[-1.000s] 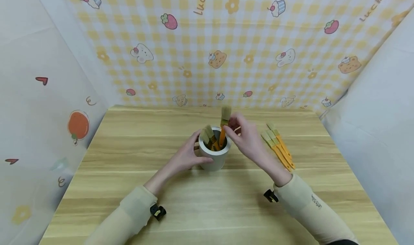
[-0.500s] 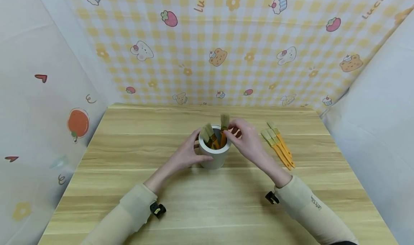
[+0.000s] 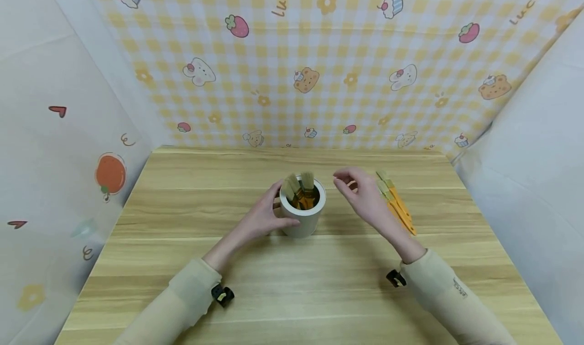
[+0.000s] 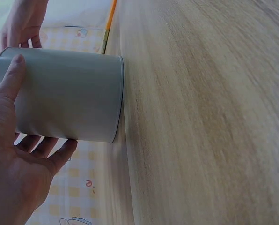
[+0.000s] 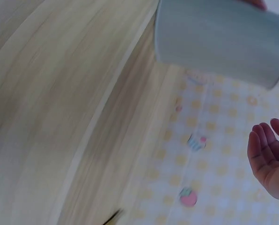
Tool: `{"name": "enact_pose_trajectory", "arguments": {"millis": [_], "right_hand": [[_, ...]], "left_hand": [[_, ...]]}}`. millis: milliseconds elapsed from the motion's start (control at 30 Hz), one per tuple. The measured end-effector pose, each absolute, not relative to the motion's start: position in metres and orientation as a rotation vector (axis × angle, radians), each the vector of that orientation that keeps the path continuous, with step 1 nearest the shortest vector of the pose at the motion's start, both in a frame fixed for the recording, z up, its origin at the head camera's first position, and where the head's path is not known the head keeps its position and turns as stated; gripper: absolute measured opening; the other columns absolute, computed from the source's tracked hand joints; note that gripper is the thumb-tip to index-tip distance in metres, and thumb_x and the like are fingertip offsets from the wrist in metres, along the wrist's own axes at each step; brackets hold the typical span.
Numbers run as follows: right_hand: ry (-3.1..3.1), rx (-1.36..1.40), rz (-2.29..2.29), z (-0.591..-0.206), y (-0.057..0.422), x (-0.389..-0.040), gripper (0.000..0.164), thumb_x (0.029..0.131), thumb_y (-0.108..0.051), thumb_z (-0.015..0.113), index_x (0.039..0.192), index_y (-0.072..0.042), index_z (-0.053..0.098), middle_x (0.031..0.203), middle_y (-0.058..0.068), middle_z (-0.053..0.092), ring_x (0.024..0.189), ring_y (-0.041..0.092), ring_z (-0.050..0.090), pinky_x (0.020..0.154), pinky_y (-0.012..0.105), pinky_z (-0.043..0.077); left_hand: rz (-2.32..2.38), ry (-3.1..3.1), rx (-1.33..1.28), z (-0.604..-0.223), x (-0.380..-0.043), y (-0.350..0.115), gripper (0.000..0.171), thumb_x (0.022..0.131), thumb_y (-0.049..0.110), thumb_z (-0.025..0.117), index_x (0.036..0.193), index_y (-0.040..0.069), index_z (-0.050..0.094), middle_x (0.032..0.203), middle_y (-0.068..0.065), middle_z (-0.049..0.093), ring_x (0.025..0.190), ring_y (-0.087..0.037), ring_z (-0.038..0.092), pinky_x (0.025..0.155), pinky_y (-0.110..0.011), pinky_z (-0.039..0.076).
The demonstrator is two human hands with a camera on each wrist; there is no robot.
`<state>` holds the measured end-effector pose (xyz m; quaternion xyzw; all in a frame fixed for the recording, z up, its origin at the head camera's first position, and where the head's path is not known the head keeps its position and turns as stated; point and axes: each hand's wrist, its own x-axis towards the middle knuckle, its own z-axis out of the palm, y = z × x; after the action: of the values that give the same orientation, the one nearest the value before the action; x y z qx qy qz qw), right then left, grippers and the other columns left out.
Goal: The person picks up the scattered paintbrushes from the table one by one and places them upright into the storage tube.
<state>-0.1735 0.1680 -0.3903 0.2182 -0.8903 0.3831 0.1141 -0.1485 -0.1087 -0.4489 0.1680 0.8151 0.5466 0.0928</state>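
Observation:
A pale grey round pot [image 3: 301, 226] stands upright on the wooden table, with several flat paintbrushes [image 3: 307, 180] inside it, bristles up above the rim. My left hand [image 3: 263, 217] grips the pot from its left side; in the left wrist view the thumb lies along the near wall of the pot [image 4: 69, 93] and the fingers curl round its far side. To the right of the pot hovers my right hand [image 3: 362, 195], holding nothing, fingers loosely bent. The right wrist view has this hand [image 5: 273, 159] apart from the pot [image 5: 219, 42].
On the table's right side lie several more paintbrushes [image 3: 399, 205] with orange handles, partly covered by my right hand in the head view. Behind the table [image 3: 292, 284] hangs a yellow checked cloth [image 3: 274, 56]. White cloth walls [image 3: 538, 157] close in both sides.
My right hand lowered a paintbrush into the pot, let go of it and moved off to the right. That brush now leans among the others. My left hand has kept its hold on the pot.

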Motion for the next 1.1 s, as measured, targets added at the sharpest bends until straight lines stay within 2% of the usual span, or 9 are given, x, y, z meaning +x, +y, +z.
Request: {"name": "enact_pose_trajectory", "arguments": {"millis": [233, 367, 433, 533, 633, 700, 900, 1100], "right_hand": [[-2.674, 0.534, 1.156, -0.406, 0.208, -0.185, 0.028, 0.102, -0.012, 0.064, 0.127, -0.003, 0.069, 0.103, 0.014, 0.074, 0.092, 0.025, 0.070, 0.072, 0.011, 0.054], [-2.750, 0.489, 1.174, -0.414, 0.233, -0.189, 0.035, 0.101, -0.007, 0.064, 0.135, 0.000, 0.063, 0.105, 0.020, 0.074, 0.094, 0.031, 0.070, 0.073, 0.008, 0.052], [-2.801, 0.470, 1.145, -0.418, 0.245, -0.190, 0.039, 0.099, -0.004, 0.065, 0.137, 0.001, 0.061, 0.106, 0.022, 0.073, 0.095, 0.035, 0.071, 0.074, 0.014, 0.056], [-2.880, 0.446, 1.076, -0.423, 0.259, -0.190, 0.043, 0.097, 0.000, 0.066, 0.140, 0.003, 0.058, 0.109, 0.025, 0.073, 0.098, 0.040, 0.072, 0.078, 0.032, 0.062], [-2.951, 0.419, 1.014, -0.426, 0.270, -0.190, 0.046, 0.097, -0.001, 0.066, 0.142, 0.004, 0.055, 0.113, 0.027, 0.072, 0.101, 0.042, 0.071, 0.083, 0.051, 0.062], [-2.985, 0.414, 0.991, -0.428, 0.275, -0.190, 0.049, 0.096, -0.001, 0.066, 0.143, 0.005, 0.054, 0.115, 0.029, 0.071, 0.101, 0.044, 0.071, 0.086, 0.057, 0.060], [-3.073, 0.391, 0.923, -0.431, 0.287, -0.190, 0.052, 0.096, -0.003, 0.068, 0.143, 0.009, 0.051, 0.118, 0.035, 0.068, 0.103, 0.049, 0.070, 0.089, 0.060, 0.061], [-3.170, 0.351, 0.873, -0.438, 0.295, -0.186, 0.055, 0.097, -0.008, 0.069, 0.145, 0.009, 0.049, 0.115, 0.032, 0.070, 0.104, 0.047, 0.070, 0.088, 0.058, 0.061]], "left_hand": [[1.608, 2.432, 0.477, -0.450, -0.148, -0.111, 0.110, 0.077, 0.027, 0.092, 0.163, 0.023, 0.024, 0.160, -0.009, 0.040, 0.144, -0.039, 0.048, 0.116, -0.054, 0.049], [1.604, 2.431, 0.468, -0.448, -0.148, -0.112, 0.110, 0.078, 0.028, 0.092, 0.163, 0.023, 0.023, 0.161, -0.010, 0.039, 0.143, -0.041, 0.049, 0.115, -0.054, 0.049], [1.600, 2.433, 0.463, -0.448, -0.148, -0.112, 0.110, 0.078, 0.029, 0.092, 0.163, 0.024, 0.023, 0.161, -0.009, 0.040, 0.142, -0.042, 0.050, 0.114, -0.054, 0.050], [1.600, 2.429, 0.458, -0.448, -0.149, -0.112, 0.110, 0.077, 0.029, 0.092, 0.163, 0.025, 0.023, 0.161, -0.009, 0.040, 0.142, -0.043, 0.050, 0.114, -0.055, 0.050], [1.605, 2.422, 0.456, -0.448, -0.149, -0.112, 0.109, 0.077, 0.029, 0.092, 0.163, 0.026, 0.024, 0.160, -0.009, 0.040, 0.141, -0.043, 0.051, 0.114, -0.055, 0.050], [1.612, 2.417, 0.459, -0.448, -0.150, -0.113, 0.108, 0.077, 0.028, 0.093, 0.162, 0.027, 0.025, 0.160, -0.009, 0.040, 0.141, -0.043, 0.051, 0.114, -0.055, 0.050], [1.622, 2.419, 0.487, -0.449, -0.150, -0.113, 0.108, 0.077, 0.027, 0.093, 0.162, 0.027, 0.026, 0.160, -0.008, 0.040, 0.143, -0.039, 0.049, 0.115, -0.054, 0.049], [1.623, 2.401, 0.495, -0.450, -0.151, -0.110, 0.108, 0.077, 0.025, 0.093, 0.162, 0.026, 0.026, 0.159, -0.009, 0.041, 0.143, -0.039, 0.050, 0.115, -0.053, 0.050]]}}
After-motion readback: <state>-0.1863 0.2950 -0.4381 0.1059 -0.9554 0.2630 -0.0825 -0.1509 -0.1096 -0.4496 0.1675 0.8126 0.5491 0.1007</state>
